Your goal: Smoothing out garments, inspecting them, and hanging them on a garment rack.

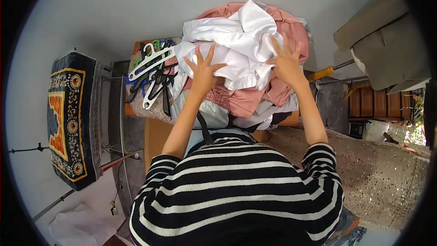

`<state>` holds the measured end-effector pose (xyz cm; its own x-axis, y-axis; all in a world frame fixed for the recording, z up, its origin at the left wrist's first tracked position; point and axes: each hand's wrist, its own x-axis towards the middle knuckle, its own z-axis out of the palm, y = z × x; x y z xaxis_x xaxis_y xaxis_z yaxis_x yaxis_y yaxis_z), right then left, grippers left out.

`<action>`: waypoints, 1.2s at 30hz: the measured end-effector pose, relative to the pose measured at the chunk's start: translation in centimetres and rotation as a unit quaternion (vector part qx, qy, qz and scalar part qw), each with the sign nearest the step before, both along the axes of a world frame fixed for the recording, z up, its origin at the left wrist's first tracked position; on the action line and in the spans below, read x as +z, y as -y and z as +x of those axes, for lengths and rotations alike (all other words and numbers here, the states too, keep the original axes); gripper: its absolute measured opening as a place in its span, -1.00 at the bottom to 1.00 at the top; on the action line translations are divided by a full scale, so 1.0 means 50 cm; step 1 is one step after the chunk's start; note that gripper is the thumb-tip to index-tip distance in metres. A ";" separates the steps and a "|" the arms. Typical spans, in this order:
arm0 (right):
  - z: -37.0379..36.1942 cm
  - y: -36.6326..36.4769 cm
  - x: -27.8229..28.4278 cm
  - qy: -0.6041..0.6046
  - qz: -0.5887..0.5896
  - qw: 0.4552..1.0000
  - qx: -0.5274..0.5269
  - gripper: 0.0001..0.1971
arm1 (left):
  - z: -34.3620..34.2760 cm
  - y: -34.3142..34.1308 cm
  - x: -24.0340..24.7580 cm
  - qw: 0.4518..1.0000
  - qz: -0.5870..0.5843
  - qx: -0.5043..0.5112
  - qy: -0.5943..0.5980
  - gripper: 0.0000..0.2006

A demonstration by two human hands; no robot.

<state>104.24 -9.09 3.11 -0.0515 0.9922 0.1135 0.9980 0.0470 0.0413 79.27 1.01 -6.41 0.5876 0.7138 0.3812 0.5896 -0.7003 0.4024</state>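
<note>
A crumpled white satin cloth (pixel 236 41) lies on top of a heap of fabric against the wall. My left hand (pixel 205 70) rests on its near left part with the fingers spread. On the right side of the same cloth is my right hand (pixel 287 66), its fingers also spread apart. Beneath and around the white cloth shows a dusty pink satin fabric (pixel 241 102), gathered in places. Left of my left hand lies a jumble of clothes hangers, among them a white hanger (pixel 150 62) and several black, blue and green ones.
A dark patterned rug (pixel 73 118) hangs over a rack at the left. Beige sequined fabric (pixel 373 168) spreads at the lower right. Olive-brown cloth (pixel 387 50) hangs at the upper right, near a yellow-handled pole (pixel 322 73). Farther right stands a brown slatted piece (pixel 375 102).
</note>
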 end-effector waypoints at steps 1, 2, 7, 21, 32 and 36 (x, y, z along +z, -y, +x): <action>-0.008 0.019 0.005 -0.001 -0.001 1.000 0.001 -0.70 | -0.002 0.008 0.002 1.000 -0.001 0.001 -0.001 -0.53; -0.010 0.040 0.017 -0.043 0.019 0.998 -0.032 -0.64 | 0.006 0.022 0.007 0.999 0.002 0.003 0.032 -0.49; -0.077 0.154 0.045 -0.139 0.131 0.978 -0.081 -0.48 | 0.029 0.107 0.095 0.986 -0.004 -0.023 0.163 -0.54; -0.364 0.305 0.096 -0.194 0.304 0.931 -0.052 -0.50 | -0.102 0.261 0.190 0.944 -0.050 -0.149 0.291 -0.62; -0.453 0.336 0.034 -0.155 0.238 0.946 -0.158 -0.42 | -0.178 0.308 0.156 0.949 -0.035 -0.176 0.259 -0.60; -0.474 0.334 -0.003 -0.147 0.220 0.954 -0.137 -0.36 | -0.206 0.317 0.136 0.955 -0.032 -0.152 0.251 -0.53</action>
